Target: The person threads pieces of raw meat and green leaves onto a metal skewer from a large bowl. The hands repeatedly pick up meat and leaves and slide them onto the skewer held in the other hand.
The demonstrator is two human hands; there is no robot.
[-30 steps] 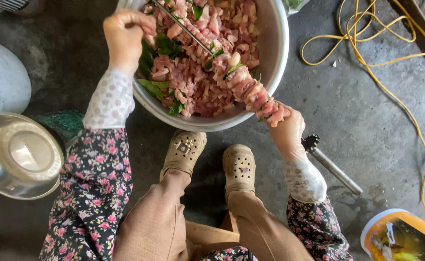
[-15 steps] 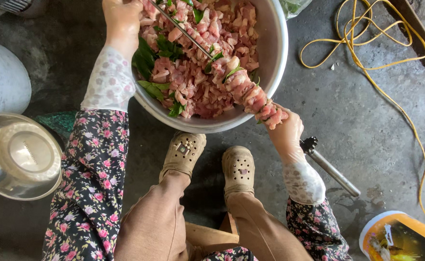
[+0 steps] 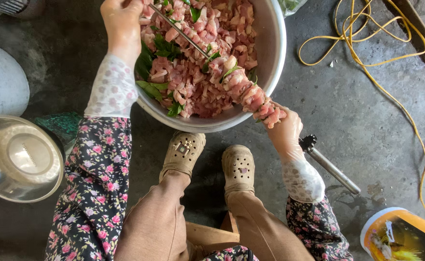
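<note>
Skewer of raw meat over the meat bowl

A thin metal skewer (image 3: 183, 35), its lower half packed with pink meat chunks (image 3: 251, 94), slants across the steel bowl (image 3: 273, 53) to the near right rim.

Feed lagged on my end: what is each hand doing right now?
Left hand: closed, fingers down in the meat in the bowl; what it grips cannot be told.
Right hand: closed on the skewer, at its meat-loaded end.

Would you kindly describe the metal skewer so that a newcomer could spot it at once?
Find the big steel bowl of chopped pink meat and green leaves. Slanting across it, from the right hand, runs the skewer: its lower half is packed with meat, and its upper half is bare thin metal.
</note>
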